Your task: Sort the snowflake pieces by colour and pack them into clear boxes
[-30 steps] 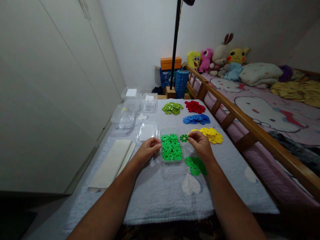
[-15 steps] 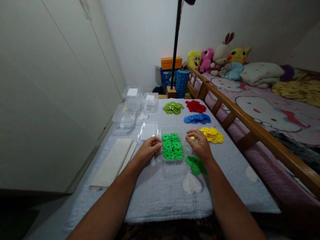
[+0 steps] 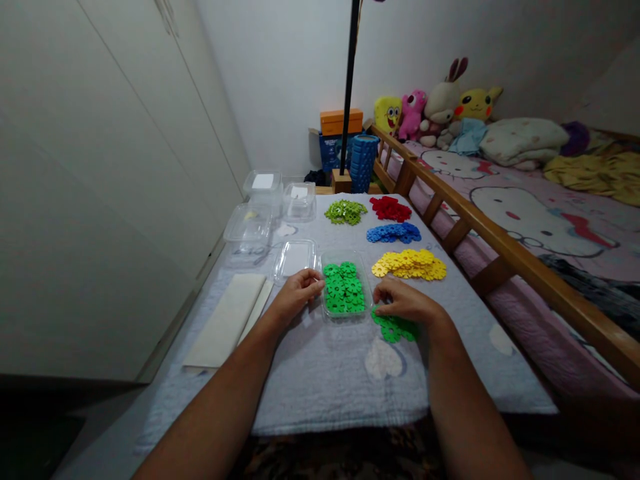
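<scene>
A clear plastic container (image 3: 369, 313) stands on the cloth-covered table, holding rows of green snowflake discs (image 3: 345, 288). My left hand (image 3: 301, 291) has its fingers curled at the container's left edge, thumb and fingertips touching the rim. Just right of the container lies a small loose pile of green discs (image 3: 393, 330). My right hand (image 3: 406, 300) is over this pile, fingers bent and fingertips down on a disc at its near-container end; the hand partly covers the pile. A clear lid (image 3: 296, 259) with a white label lies behind my left hand.
Piles of yellow discs (image 3: 410, 265), blue discs (image 3: 394, 233), red discs (image 3: 390, 209) and lime discs (image 3: 346, 212) lie at the right and back. More clear containers (image 3: 249, 227) stand back left. A folded beige cloth (image 3: 227, 320) lies left. A wooden bed rail (image 3: 480, 247) borders the right side.
My right hand has moved down from beside the yellow discs to the loose green pile, its fingers bending onto it. My left hand stays at the container's edge.
</scene>
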### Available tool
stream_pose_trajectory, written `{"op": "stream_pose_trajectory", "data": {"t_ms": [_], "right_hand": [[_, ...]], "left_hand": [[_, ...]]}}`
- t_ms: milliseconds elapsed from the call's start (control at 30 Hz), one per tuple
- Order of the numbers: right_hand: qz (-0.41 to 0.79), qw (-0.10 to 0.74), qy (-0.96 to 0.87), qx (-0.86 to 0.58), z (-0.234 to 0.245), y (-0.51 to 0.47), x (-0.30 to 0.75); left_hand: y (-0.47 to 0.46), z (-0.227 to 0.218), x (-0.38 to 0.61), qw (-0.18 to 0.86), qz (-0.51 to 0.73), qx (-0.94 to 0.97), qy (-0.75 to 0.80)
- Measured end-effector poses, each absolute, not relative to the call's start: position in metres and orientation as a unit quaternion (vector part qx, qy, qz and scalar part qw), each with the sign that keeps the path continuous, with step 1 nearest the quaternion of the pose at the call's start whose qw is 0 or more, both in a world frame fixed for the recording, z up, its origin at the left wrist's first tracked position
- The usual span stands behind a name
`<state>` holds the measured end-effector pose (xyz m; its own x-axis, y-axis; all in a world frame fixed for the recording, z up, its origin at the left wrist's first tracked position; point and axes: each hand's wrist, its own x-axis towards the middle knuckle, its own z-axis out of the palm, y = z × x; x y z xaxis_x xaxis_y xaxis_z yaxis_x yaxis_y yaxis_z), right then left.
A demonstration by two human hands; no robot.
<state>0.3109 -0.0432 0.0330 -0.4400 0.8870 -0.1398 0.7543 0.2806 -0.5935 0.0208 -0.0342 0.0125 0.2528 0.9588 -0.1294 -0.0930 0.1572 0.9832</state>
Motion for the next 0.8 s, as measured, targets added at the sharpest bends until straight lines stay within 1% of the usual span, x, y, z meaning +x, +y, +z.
{"op": "stream_pose_trajectory", "data": {"t_ms": [100,200,267,433,567,667,800], "right_hand": [[0.276,0.095,-0.805,-0.517,0.031,-0.044,0.311],[0.294,0.104,-0.796,-0.518,0.03,-0.045,0.313],[0.336,0.126,-0.775,-0.52,0.032,-0.045,0.314],[0.477,0.214,-0.703,-0.482,0.037,-0.045,0.318],[0.522,0.25,-0.664,-0.474,0.034,-0.043,0.32],[0.495,0.318,-0.628,-0.508,0.031,-0.04,0.32],[0.412,0.46,-0.573,-0.539,0.029,-0.033,0.313]], "left_hand": [[-0.034,0.014,0.021,0.61,0.42,0.502,0.447],[-0.035,0.012,0.021,0.614,0.421,0.498,0.445],[-0.034,0.011,0.021,0.621,0.423,0.493,0.439],[-0.034,0.01,0.02,0.619,0.422,0.496,0.439],[-0.034,0.012,0.021,0.616,0.419,0.5,0.442],[-0.035,0.012,0.021,0.619,0.423,0.494,0.441],[-0.035,0.011,0.021,0.626,0.424,0.489,0.436]]}}
